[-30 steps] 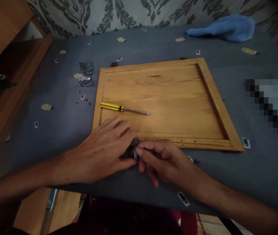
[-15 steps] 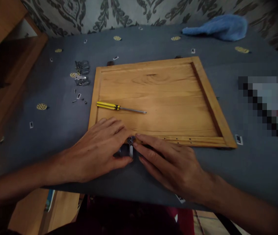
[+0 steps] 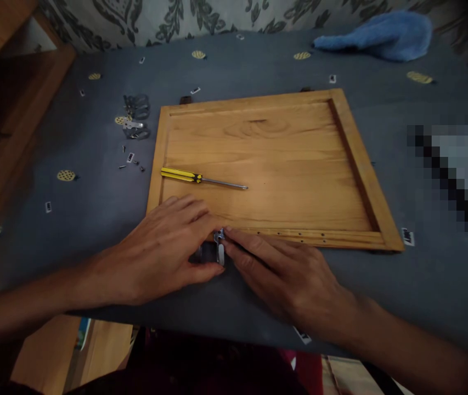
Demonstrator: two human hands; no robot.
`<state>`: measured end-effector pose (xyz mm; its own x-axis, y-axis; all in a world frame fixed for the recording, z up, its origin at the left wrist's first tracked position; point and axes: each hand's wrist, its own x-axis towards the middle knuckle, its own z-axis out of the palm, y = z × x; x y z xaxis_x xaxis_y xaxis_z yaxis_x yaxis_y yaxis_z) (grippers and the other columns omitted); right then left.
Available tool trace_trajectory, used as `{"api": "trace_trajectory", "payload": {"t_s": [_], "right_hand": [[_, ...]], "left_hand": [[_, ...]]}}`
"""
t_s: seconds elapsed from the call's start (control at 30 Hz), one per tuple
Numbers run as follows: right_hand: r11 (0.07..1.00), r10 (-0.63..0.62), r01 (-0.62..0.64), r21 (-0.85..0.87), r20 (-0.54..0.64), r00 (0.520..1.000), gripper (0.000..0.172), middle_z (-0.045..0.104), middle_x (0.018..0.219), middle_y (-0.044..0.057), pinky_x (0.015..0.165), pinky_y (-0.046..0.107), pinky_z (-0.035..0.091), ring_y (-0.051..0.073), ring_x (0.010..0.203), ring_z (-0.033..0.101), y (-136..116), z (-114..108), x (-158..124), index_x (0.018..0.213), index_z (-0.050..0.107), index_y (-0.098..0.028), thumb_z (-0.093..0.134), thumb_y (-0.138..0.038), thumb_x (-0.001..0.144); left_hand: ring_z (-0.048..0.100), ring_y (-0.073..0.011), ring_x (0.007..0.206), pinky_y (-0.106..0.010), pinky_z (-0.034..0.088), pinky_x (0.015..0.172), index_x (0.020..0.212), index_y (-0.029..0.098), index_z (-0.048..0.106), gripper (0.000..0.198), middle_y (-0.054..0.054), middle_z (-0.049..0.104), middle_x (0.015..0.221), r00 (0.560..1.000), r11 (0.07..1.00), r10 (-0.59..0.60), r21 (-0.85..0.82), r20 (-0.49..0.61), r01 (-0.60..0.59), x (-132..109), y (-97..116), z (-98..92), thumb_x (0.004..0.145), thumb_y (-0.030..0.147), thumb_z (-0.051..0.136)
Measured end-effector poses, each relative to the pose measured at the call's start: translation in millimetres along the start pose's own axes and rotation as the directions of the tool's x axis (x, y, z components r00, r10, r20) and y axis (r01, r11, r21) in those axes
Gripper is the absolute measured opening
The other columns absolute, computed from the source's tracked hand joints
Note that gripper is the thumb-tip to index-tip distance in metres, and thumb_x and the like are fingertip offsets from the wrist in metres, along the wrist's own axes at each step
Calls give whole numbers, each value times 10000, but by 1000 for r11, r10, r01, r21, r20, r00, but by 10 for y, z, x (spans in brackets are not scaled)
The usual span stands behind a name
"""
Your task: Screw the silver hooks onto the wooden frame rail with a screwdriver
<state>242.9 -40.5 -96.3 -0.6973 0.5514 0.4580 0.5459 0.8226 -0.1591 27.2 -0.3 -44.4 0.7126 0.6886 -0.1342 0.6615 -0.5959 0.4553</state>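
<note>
A wooden cabinet door panel (image 3: 283,164) lies flat on a grey cloth-covered table (image 3: 423,285). At the middle of its near rail sits a small metal hinge (image 3: 219,248). My left hand (image 3: 163,252) lies over the hinge's left side, fingers stretched flat and pressing it. My right hand (image 3: 283,274) reaches in from the right, its fingertips touching the hinge's right side. A yellow-handled screwdriver (image 3: 201,179) lies on the panel just beyond my left hand. A row of small screw holes (image 3: 295,235) runs along the near rail.
More metal hinges (image 3: 135,115) and loose screws (image 3: 133,162) lie left of the panel. A blue cloth (image 3: 377,34) is bunched at the far right. Wooden furniture (image 3: 7,126) stands at the left. A blurred-out patch sits at the right edge.
My right hand uncurled from a pinch on the hinge and now lies flatter with its fingertips against it. The left hand stayed on the hinge. The view shifted slightly.
</note>
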Motion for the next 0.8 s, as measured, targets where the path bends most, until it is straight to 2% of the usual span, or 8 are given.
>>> {"api": "trace_trajectory", "payload": {"t_s": [0.23,0.57,0.8], "right_hand": [[999,-7,7,-32,26,1000,263,646,1173,135,770,343,579,211,972,644,-10,4,-4,1119,626,-77,457,-82,918],[1000,-14,15,-8,44,999,269,622,1213,153,738,359,582,229,968,638,-5,14,-6,1137,607,-58,462,-76,912],[1000,-4,5,-25,58,998,265,617,1227,143,715,343,579,216,955,641,-11,5,1,1135,611,-70,455,-89,922]], "left_hand": [[506,-200,965,-349,396,815,1041,213,546,411,-5,572,989,999,1000,-28,2,46,28,27,-11,-41,778,511,651],[501,-218,935,-357,383,783,943,175,557,339,-26,555,963,998,998,-48,44,43,46,36,50,-16,779,449,670],[499,-205,936,-351,382,787,966,180,550,338,-21,558,967,999,999,-39,35,17,38,16,42,-9,790,445,663]]}}
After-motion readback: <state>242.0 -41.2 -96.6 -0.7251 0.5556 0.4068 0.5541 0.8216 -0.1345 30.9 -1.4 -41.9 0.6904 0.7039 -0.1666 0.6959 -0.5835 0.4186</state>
